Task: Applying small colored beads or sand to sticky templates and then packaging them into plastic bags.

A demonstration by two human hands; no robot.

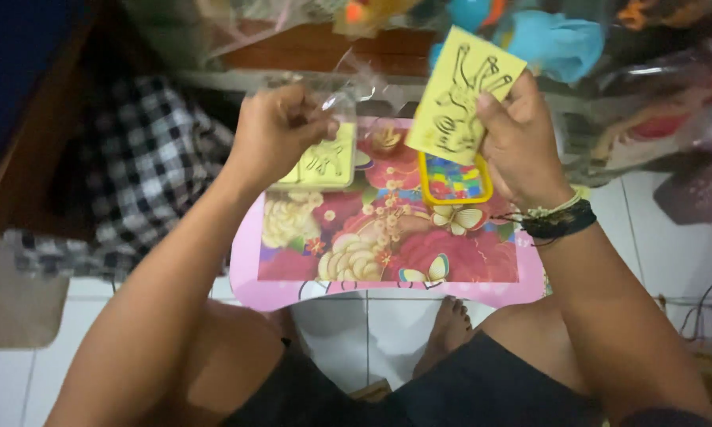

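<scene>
Home setting: white tiled floor (388, 332), person seated barefoot at low pink floral surface (388, 289), checkered cloth (146, 170) beside, bagged toys (561, 43) piled behind.

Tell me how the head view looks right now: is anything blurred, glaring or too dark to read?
Head view: dim, soft indoor light; the yellow card in the right hand reads clearly; the clear plastic wrapper pinched by the left hand shows faint glare; the top-left corner is nearly black; the toys along the top edge are blurred; the pink tray table is evenly lit.

Matt yellow paper card (460, 95) — clear glossy plastic sleeve (348, 83), crinkly.
</scene>
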